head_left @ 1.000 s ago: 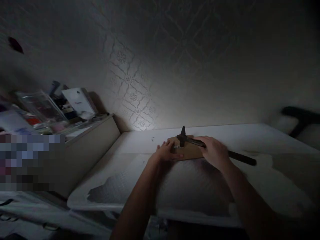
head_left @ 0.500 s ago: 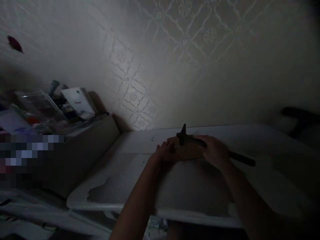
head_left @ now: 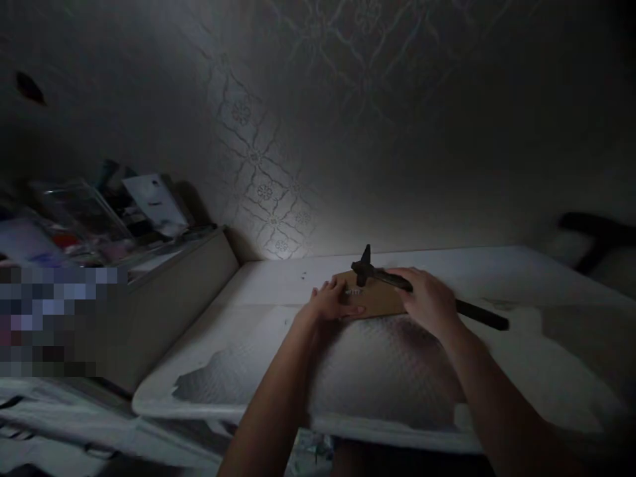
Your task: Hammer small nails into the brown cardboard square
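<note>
A small brown wooden board (head_left: 378, 301) lies flat on the white table (head_left: 497, 278), near the wall. My left hand (head_left: 330, 301) rests on the board's left end, thumb stretched along its near edge. My right hand (head_left: 428, 300) grips the dark handle of a hammer (head_left: 479, 315); the hammer's dark head (head_left: 362, 267) hovers just over the board's middle, above what look like tiny pale marks or nails, too small to tell. The handle's end sticks out to the right past my wrist.
The room is dim. A patterned wall (head_left: 278, 199) stands right behind the table. At left a lower cabinet (head_left: 169, 291) carries clutter, a clear plastic box (head_left: 82, 212) and a white card (head_left: 154, 199). A dark chair back (head_left: 596, 235) shows at far right.
The hammer head dipped to the board and has risen slightly again. Both hands stay in place on board and handle. The light flickered brighter, then dimmer.
</note>
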The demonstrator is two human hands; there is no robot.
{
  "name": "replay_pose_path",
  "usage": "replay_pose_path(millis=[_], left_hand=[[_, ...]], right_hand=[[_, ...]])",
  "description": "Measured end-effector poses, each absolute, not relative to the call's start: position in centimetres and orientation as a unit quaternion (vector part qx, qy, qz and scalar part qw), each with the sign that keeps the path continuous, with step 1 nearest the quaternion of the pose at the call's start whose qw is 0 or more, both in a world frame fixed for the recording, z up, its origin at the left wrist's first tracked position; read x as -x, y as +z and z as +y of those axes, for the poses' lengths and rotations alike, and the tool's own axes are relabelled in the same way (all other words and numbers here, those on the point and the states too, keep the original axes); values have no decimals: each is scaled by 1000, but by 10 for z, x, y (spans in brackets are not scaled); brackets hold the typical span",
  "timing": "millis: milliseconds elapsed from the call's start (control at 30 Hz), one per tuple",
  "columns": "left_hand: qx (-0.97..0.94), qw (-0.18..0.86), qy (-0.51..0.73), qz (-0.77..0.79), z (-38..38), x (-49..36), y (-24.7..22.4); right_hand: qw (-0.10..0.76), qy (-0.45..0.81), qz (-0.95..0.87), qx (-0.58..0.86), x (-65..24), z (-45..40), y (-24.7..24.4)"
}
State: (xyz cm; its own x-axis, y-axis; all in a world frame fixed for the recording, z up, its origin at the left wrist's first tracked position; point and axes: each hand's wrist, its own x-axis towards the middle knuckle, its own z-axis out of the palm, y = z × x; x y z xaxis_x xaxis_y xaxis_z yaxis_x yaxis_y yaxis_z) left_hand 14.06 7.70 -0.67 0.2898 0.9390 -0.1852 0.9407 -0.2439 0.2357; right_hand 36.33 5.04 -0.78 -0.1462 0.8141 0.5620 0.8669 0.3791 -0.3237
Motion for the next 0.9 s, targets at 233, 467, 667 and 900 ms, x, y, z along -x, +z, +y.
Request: replay_pose_path(millis=[233, 467, 667, 900], left_hand=[[-785, 139, -23, 603, 79, -141, -8], [-804, 148, -6, 575, 78, -139, -7], [-803, 153, -6, 576, 78, -140, -6], [-801, 160, 1, 577, 79, -140, -6]], right_hand=[[357, -44, -751, 554, -364, 53, -12], [363, -30, -766, 530, -353, 52, -14], [363, -23, -770, 525, -350, 52, -16], [353, -24, -766, 537, -351, 53, -17]])
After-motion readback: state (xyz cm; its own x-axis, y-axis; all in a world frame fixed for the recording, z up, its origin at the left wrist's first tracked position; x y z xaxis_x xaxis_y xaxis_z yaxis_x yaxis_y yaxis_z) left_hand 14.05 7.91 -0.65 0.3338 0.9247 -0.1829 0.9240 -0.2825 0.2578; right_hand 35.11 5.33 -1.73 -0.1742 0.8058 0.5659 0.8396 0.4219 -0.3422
